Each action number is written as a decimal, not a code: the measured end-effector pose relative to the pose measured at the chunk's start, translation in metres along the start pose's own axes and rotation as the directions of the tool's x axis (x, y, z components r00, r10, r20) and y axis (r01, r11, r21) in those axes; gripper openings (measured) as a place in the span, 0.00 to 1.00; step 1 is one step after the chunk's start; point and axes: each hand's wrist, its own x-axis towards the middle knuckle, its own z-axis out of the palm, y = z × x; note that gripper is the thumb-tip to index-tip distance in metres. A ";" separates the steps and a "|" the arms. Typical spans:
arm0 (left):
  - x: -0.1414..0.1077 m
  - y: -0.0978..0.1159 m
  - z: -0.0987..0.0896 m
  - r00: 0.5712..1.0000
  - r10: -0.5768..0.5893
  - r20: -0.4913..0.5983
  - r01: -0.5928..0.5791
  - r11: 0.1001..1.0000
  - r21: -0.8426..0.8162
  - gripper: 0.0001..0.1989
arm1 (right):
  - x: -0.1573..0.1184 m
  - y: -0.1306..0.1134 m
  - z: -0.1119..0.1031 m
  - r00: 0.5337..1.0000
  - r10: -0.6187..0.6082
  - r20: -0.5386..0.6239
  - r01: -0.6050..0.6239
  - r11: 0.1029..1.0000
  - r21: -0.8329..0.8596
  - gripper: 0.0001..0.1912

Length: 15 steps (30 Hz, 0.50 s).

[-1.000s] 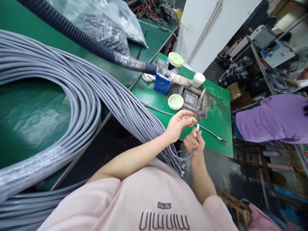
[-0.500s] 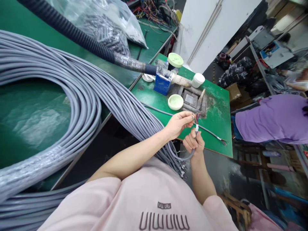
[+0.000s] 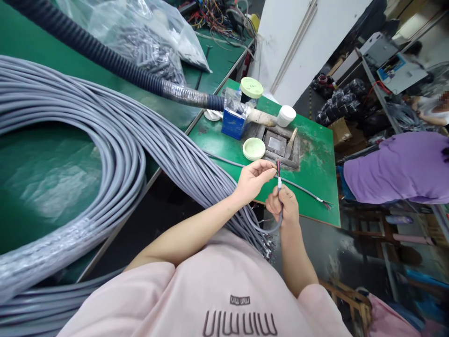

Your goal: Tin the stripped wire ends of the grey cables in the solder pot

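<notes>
My right hand is closed around a grey multi-core cable, just below a white band at its stripped end. Thin coloured wires stick up from that end in a bunch. Beside them, my left hand has thumb and forefinger pinched together at the wires; which strand lies between the fingertips is too small to make out. Another grey cable with a frayed, multicoloured end lies on the green board behind my hands.
Thick coils of grey cable fill the left side. A ribbed black hose runs to a blue box beside a square metal pot. Round tubs, including a pale green dish, stand around it. A person in purple is at right.
My right hand has turned the cable end slightly left and more upright. The coloured wires, spread before, now stand closer together, and my left hand has shifted a little left.
</notes>
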 end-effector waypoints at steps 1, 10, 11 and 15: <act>0.001 0.001 -0.001 1.000 -0.004 0.000 0.004 1.000 0.003 0.10 | -0.001 0.000 0.000 1.000 -0.010 -0.001 0.010 1.000 -0.014 0.14; 0.003 0.009 -0.004 0.999 -0.047 0.003 0.047 0.999 0.004 0.11 | -0.004 -0.003 0.003 0.998 -0.054 -0.026 0.050 0.989 -0.138 0.12; 0.002 0.009 -0.004 0.999 -0.052 -0.003 0.052 0.999 -0.014 0.11 | -0.003 -0.003 0.004 0.997 -0.068 -0.032 0.063 0.989 -0.135 0.12; -0.001 0.002 -0.004 0.996 -0.066 -0.067 0.061 0.996 -0.070 0.11 | -0.002 -0.004 0.005 0.991 -0.122 -0.052 0.114 0.984 -0.137 0.12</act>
